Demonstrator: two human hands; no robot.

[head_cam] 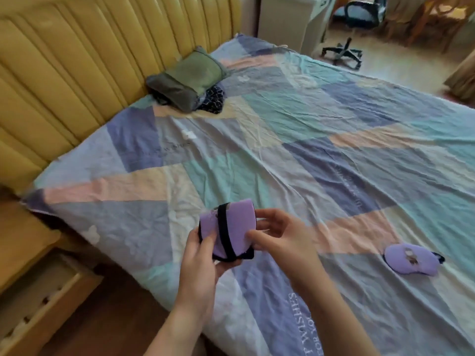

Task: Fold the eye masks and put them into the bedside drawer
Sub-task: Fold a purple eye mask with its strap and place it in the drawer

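A purple eye mask (235,228), folded in half with its black strap running down its face, is held above the bed near the front edge. My left hand (203,263) grips it from below and the left. My right hand (280,233) pinches its right edge with thumb and fingers. A second purple eye mask (411,259) lies flat and unfolded on the bedsheet to the right. The wooden bedside cabinet (28,242) stands at the lower left, with its drawer (48,299) pulled open beside the bed.
The bed has a patchwork sheet (295,150) in blue, teal and pink. A grey-green pouch (187,78) on dark patterned cloth lies by the yellow padded headboard (77,60). An office chair (354,29) and furniture stand beyond the far side.
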